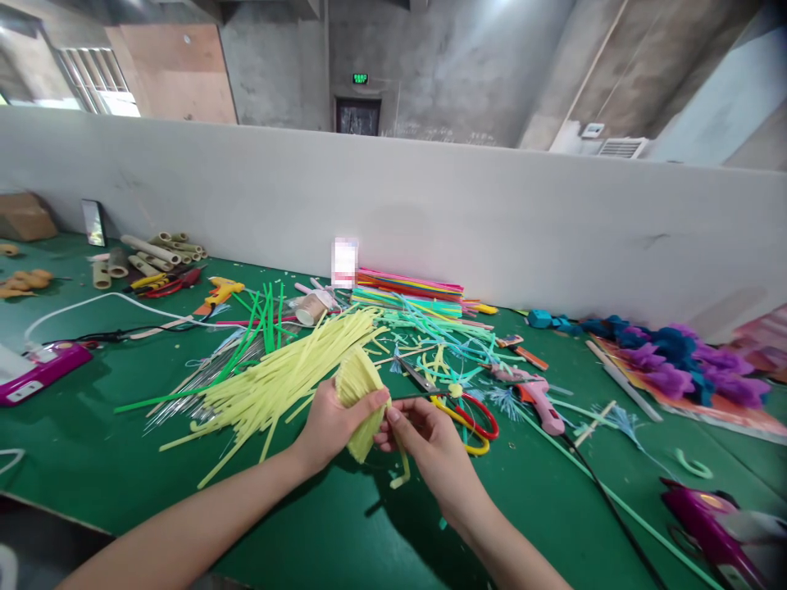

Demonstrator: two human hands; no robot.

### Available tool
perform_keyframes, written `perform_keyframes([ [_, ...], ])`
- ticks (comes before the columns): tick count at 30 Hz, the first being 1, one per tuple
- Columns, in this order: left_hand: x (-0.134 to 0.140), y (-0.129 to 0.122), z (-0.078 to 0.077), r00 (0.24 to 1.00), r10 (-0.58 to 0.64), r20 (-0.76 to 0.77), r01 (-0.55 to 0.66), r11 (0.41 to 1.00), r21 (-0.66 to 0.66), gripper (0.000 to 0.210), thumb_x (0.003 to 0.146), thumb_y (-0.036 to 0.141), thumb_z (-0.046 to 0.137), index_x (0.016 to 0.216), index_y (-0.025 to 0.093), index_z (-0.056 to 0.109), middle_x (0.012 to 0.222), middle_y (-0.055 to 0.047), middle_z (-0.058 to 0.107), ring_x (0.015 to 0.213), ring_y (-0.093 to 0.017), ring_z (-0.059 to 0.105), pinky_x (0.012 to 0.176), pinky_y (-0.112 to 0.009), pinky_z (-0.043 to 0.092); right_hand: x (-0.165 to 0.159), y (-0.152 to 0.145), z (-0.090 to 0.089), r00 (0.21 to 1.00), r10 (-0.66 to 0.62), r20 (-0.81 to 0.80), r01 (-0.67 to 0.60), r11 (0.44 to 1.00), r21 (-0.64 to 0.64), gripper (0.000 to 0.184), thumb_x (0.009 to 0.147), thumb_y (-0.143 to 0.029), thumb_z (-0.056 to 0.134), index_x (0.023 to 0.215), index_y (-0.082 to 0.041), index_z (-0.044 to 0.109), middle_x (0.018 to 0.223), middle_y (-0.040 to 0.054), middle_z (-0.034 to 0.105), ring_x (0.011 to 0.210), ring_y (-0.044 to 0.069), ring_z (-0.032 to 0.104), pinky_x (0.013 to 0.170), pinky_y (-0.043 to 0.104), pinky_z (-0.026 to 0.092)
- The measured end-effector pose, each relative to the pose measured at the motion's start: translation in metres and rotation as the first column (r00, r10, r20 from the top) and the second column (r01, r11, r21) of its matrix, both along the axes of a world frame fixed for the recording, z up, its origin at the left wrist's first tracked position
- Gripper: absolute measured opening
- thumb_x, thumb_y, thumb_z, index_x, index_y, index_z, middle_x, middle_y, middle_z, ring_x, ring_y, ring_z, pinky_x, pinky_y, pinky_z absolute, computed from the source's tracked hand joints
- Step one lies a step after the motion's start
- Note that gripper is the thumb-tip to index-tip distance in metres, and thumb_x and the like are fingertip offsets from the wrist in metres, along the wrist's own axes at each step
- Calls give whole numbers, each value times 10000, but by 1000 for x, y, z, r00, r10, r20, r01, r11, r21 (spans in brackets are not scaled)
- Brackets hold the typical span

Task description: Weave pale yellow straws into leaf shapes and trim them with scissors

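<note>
My left hand [335, 422] is closed around a pale yellow, ribbed piece of pipe-cleaner work [358, 381], thumb across its right side. My right hand [427, 442] meets its right edge with thumb and fingers pinched. A thin dark tool [430, 397] runs along the top of these fingers towards the yellow piece; its exact kind is unclear. Below the fingers hangs a bent yellow strand [402, 467]. Just beyond my right hand lie scissors [483, 418] with red and yellow handles. To the left spreads a heap of loose yellow pipe cleaners [288, 369].
Green pipe cleaners [266, 319] and coloured bundles [409, 291] lie behind. A pink glue gun [541, 401] with a black cord lies right, a yellow glue gun [225, 291] back left. Purple and blue flowers [689, 360] and a power strip [713, 524] are further right. A white partition [492, 221] bounds the green table.
</note>
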State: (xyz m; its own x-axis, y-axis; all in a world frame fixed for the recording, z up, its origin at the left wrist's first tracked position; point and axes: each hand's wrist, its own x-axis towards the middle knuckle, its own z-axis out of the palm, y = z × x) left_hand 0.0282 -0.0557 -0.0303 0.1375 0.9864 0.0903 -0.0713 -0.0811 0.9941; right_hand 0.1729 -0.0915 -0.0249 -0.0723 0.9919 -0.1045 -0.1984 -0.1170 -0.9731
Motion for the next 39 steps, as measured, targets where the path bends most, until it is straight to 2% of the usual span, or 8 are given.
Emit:
perform_keyframes([
  [3, -3, 5, -2, 996, -88, -10, 88, 996, -4, 291, 722, 384, 724, 838, 122, 676, 734, -40, 701, 626, -160, 641, 586, -241, 524, 1, 1, 0, 1000, -9, -3, 9, 1000, 8, 369, 737, -465, 718, 857, -140, 590, 710, 27, 670, 623, 130, 646, 641, 262, 544],
  [5, -6, 8, -4, 988, -131, -86, 133, 991, 21, 277, 720, 375, 725, 841, 127, 693, 764, -49, 717, 671, -174, 659, 620, -242, 528, 2, 1, 1, 1000, -19, -7, 19, 1000, 23, 359, 738, -459, 718, 855, -144, 594, 716, 19, 665, 633, 125, 642, 646, 254, 541],
  [9, -9, 10, -6, 973, -109, -205, 128, 988, 85, 237, 724, 361, 719, 758, 127, 709, 726, -50, 723, 657, -175, 662, 606, -226, 517, 2, 0, 2, 999, -33, -7, 34, 999, 32, 336, 752, -456, 706, 849, -156, 589, 698, 4, 655, 623, 116, 628, 626, 235, 525],
  [17, -1, 0, -1, 994, -49, -101, 60, 992, 108, 256, 742, 365, 707, 694, 116, 674, 639, -34, 688, 580, -151, 635, 560, -219, 509, 0, -3, 4, 999, -43, 14, 42, 996, 76, 325, 761, -456, 697, 804, -158, 576, 676, -3, 635, 592, 110, 610, 600, 233, 499],
  [23, 0, 1, -2, 996, -58, -69, 65, 994, 93, 260, 736, 363, 712, 698, 111, 658, 637, -41, 683, 573, -155, 627, 552, -230, 508, 0, -3, 2, 999, -51, 8, 50, 996, 78, 316, 770, -444, 696, 819, -153, 583, 682, 3, 640, 600, 116, 611, 607, 236, 495],
  [31, 1, 0, 4, 997, -34, -76, 40, 996, 80, 267, 709, 381, 727, 700, 118, 681, 667, -56, 706, 605, -187, 655, 585, -257, 527, 3, -7, 10, 996, 3, -85, -3, 1000, -2, 337, 740, -464, 720, 813, -162, 592, 719, 8, 650, 624, 126, 624, 631, 243, 501],
  [35, 2, 0, 8, 998, -64, -18, 64, 997, 35, 270, 714, 385, 723, 715, 119, 676, 655, -53, 706, 581, -181, 653, 564, -256, 529, -2, -6, 9, 999, -43, -29, 45, 997, 55, 354, 747, -499, 697, 825, -173, 585, 722, 17, 653, 656, 147, 631, 660, 268, 512],
  [39, 1, 3, 5, 998, -66, -12, 66, 997, 32, 267, 708, 378, 738, 752, 120, 685, 717, -50, 718, 638, -171, 660, 604, -241, 533, -5, -4, 7, 995, -77, 60, 69, 990, 119, 322, 778, -483, 669, 842, -178, 587, 765, 29, 660, 717, 165, 644, 725, 299, 520],
])
